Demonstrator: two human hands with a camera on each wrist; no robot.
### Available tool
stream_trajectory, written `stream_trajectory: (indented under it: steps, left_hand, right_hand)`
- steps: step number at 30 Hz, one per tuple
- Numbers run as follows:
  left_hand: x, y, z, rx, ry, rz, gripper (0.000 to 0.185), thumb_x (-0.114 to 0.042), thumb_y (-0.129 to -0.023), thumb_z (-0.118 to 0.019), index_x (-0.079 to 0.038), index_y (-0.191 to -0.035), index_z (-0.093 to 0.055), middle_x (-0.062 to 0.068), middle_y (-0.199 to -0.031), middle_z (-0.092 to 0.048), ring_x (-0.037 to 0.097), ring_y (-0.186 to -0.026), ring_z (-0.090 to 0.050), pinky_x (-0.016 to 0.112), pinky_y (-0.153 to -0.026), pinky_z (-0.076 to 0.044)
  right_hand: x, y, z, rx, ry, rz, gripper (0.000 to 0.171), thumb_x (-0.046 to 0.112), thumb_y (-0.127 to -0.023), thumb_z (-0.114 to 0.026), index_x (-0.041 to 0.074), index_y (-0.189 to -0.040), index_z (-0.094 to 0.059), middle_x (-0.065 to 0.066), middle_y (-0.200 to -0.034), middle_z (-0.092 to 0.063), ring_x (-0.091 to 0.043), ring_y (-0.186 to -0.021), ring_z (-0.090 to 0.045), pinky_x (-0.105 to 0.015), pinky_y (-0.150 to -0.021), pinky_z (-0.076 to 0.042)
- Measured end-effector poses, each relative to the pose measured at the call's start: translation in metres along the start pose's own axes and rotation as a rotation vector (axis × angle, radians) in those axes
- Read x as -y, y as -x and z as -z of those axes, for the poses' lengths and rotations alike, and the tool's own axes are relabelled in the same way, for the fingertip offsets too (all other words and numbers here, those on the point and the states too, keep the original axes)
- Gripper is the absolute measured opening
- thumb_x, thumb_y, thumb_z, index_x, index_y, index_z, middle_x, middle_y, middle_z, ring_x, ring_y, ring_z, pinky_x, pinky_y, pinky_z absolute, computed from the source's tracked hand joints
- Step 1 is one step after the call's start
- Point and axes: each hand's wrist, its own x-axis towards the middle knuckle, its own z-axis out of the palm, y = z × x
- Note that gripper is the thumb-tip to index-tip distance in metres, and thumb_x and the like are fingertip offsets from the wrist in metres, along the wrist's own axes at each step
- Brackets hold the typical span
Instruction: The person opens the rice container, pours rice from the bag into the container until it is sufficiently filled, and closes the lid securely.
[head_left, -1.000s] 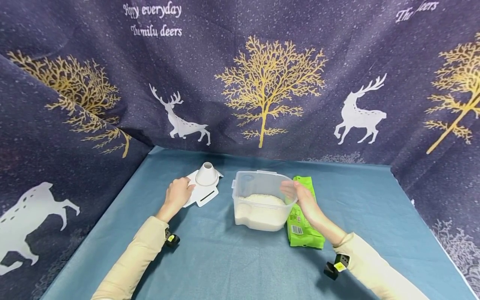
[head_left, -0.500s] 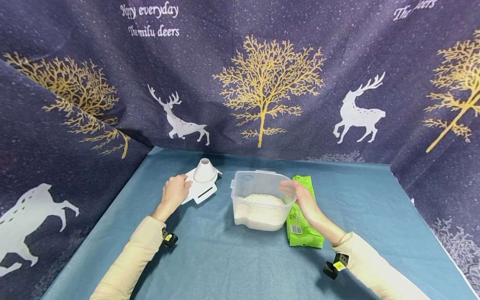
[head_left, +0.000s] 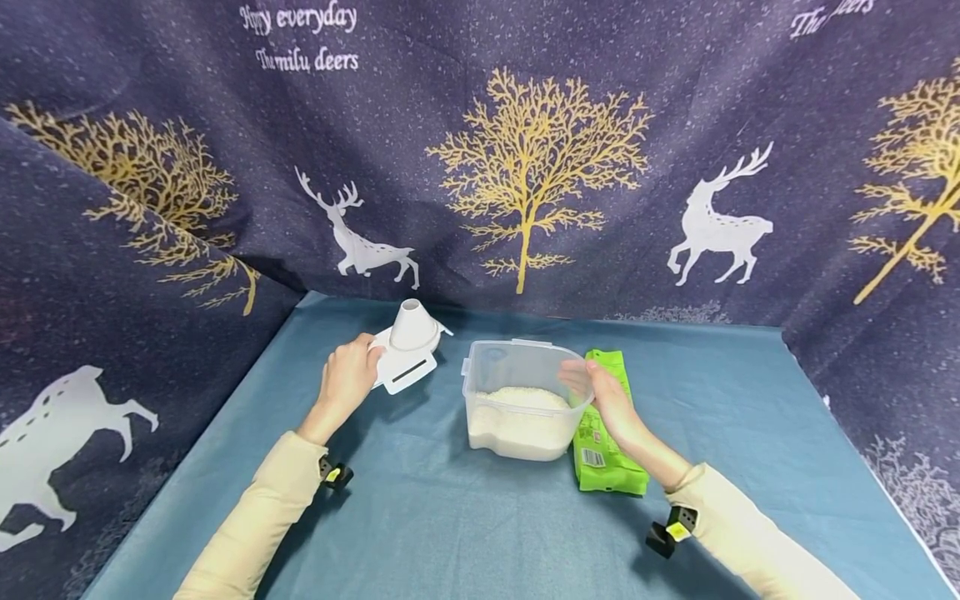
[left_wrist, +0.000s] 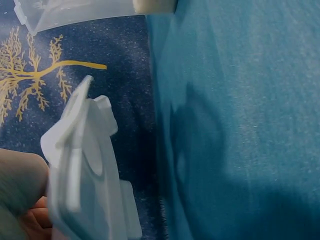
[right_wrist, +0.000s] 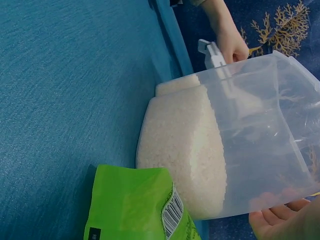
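Note:
My left hand [head_left: 367, 357] grips a white lid with a funnel spout [head_left: 408, 346] by its left edge. The lid hangs tilted above the blue tablecloth, and the left wrist view shows the lid [left_wrist: 85, 170] edge-on beside my fingers [left_wrist: 20, 190]. A clear plastic container [head_left: 517, 367] stands in the middle, part filled with white rice [head_left: 521, 412]. My right hand [head_left: 583, 379] holds its right rim, fingers showing through the wall. In the right wrist view the container [right_wrist: 260, 125], the rice [right_wrist: 185, 150] and my fingertips [right_wrist: 285, 222] are close up.
A green packet [head_left: 603, 437] lies flat against the container's right side, also seen as the green packet [right_wrist: 135, 205] in the right wrist view. Dark printed curtains [head_left: 525, 167] wall in the back and both sides of the blue tablecloth [head_left: 450, 525].
My left hand has lifted the white lid off the cloth and tipped it up, moving it slightly back and right. The right hand and container have stayed put.

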Motion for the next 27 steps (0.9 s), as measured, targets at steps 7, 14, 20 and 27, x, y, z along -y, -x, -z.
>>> stream_trajectory:
  steps: [7,14,20,27]
  left_hand:
    - [-0.01,-0.001,0.009,-0.061,0.026,-0.058,0.029,-0.019,-0.096,-0.058,0.005,-0.113,-0.061,0.028,-0.095,-0.068,0.048,-0.086,-0.064,0.058,-0.07,-0.049]
    - [-0.019,-0.002,0.021,-0.081,0.035,-0.126,0.027,-0.017,-0.095,-0.059,0.004,-0.112,-0.062,0.027,-0.097,-0.067,0.046,-0.088,-0.065,0.057,-0.071,-0.049]
    - [-0.029,-0.001,0.029,-0.051,0.057,-0.17,0.024,-0.016,-0.096,-0.058,0.001,-0.113,-0.063,0.024,-0.098,-0.068,0.043,-0.09,-0.065,0.056,-0.072,-0.049]
    - [-0.044,0.002,0.033,-0.058,0.127,-0.214,0.024,-0.014,-0.094,-0.06,0.0,-0.113,-0.065,0.022,-0.1,-0.069,0.039,-0.092,-0.066,0.053,-0.075,-0.05]
  right_hand:
    - [0.0,0.0,0.0,0.001,0.0,0.003,0.058,0.03,-0.108,-0.014,-0.011,-0.136,-0.042,-0.033,-0.136,-0.049,-0.044,-0.13,-0.045,-0.049,-0.111,-0.033]
    - [0.0,0.0,0.0,-0.004,-0.003,-0.007,0.059,0.033,-0.107,-0.014,-0.01,-0.136,-0.042,-0.033,-0.137,-0.049,-0.045,-0.13,-0.045,-0.05,-0.112,-0.032]
    - [-0.001,0.0,0.001,0.003,-0.001,0.0,0.065,0.04,-0.107,-0.013,-0.01,-0.137,-0.042,-0.032,-0.137,-0.049,-0.045,-0.131,-0.045,-0.051,-0.112,-0.032]
    - [-0.002,0.001,0.0,0.007,-0.005,0.005,0.062,0.037,-0.107,-0.014,-0.009,-0.137,-0.042,-0.032,-0.137,-0.049,-0.044,-0.131,-0.045,-0.051,-0.112,-0.032]
